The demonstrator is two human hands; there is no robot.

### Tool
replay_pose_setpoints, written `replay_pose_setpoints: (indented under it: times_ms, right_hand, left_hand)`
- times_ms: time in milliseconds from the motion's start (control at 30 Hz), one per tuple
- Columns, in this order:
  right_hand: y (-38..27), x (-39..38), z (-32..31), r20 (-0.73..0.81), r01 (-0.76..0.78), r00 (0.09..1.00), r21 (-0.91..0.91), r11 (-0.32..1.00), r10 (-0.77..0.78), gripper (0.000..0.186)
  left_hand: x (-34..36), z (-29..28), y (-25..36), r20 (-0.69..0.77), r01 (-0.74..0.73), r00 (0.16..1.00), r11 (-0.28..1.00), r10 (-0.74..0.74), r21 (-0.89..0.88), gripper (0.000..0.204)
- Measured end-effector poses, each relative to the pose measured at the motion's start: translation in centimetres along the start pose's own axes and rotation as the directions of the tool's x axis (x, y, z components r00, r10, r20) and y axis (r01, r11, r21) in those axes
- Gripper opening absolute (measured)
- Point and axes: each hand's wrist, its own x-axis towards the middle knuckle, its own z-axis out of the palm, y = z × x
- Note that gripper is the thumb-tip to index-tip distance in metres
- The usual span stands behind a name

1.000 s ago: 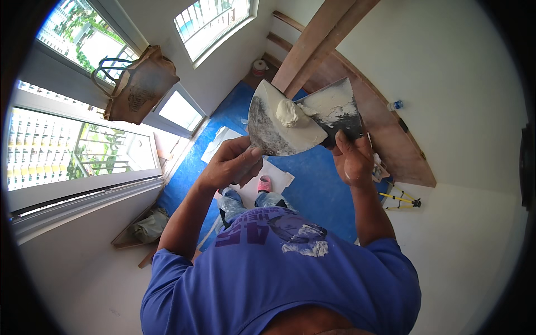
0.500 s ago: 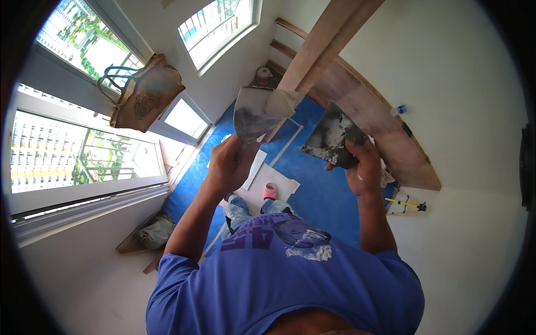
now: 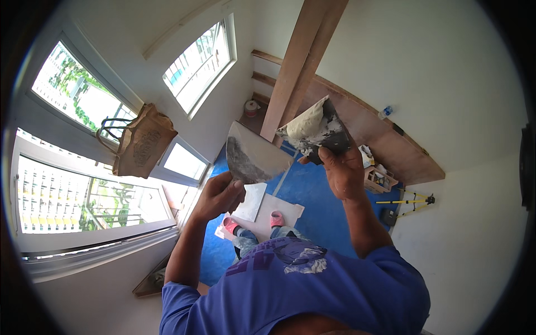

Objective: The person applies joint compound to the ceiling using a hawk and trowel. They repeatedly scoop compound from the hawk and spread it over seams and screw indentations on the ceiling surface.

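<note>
My left hand [image 3: 219,195] is closed on a wide putty knife [image 3: 258,153], its broad blade pointing up and away and bearing only a thin grey smear. In my right hand [image 3: 343,174] is a second putty knife [image 3: 339,134], gripped low on its dark blade between thumb and fingers. A thick roll of off-white putty [image 3: 304,124] lies along that blade's left edge, with smaller dabs below it. The two blades are held close together at chest height, their corners nearly meeting. Their handles are hidden by my hands.
Blue sheeting [image 3: 304,204] covers the floor, with a pale board [image 3: 287,207] at my feet. A wooden beam [image 3: 298,61] rises ahead. A brown bag [image 3: 144,142] hangs by the windows at left. At right are a box of items [image 3: 381,180] and a yellow tripod [image 3: 410,202].
The putty lump has passed from the left knife's corner to the right knife's edge. My right hand has risen and moved left; my left hand has lowered. The view has shifted slightly.
</note>
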Motion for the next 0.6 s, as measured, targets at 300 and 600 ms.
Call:
replay_pose_setpoints:
  times_ms: [300,600]
  right_hand:
    - [-2.6,-1.7,-2.1,0.479,0.478,0.865,-0.692,0.541,-0.151,0.067]
    - [-3.1,-3.5,-5.0,-0.038,-0.278,0.96,-0.047,0.959,0.277,0.048]
  left_hand:
    - [1.1,5.2,1.2,0.133,-0.02,0.989,0.933,0.072,-0.359,0.024]
    - [2.9,5.5,0.1,-0.066,-0.291,0.957,0.939,0.284,-0.183,0.019]
